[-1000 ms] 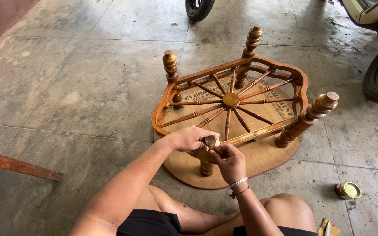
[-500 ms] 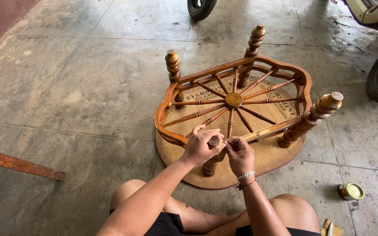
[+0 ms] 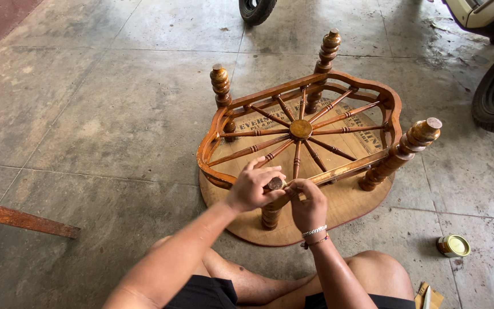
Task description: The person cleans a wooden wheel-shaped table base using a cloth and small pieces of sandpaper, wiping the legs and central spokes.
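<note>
Since half a second ago the scene has barely shifted; both hands stay at the same turned leg [image 3: 272,201] of the upturned wooden table [image 3: 307,150], though the left hand [image 3: 251,187] has slid a little further over the leg's round end cap and the right hand [image 3: 307,205] sits slightly lower beside it; the left fingers [image 3: 261,170] curl over and around the top of the leg, clamped on it, with the cap showing just at their tips; the right fingers [image 3: 299,187] are drawn together and press against the leg's side just under the cap, and they may pinch something small there, but the view is too poor to tell; the leg stands upright at the near edge of the table, between the two hands, its lower part rising from the oval tabletop lying on the concrete floor [image 3: 104,114]; a small round tin [image 3: 453,245] stands well apart to the right, its pale lid on, so its contents are hidden.
</note>
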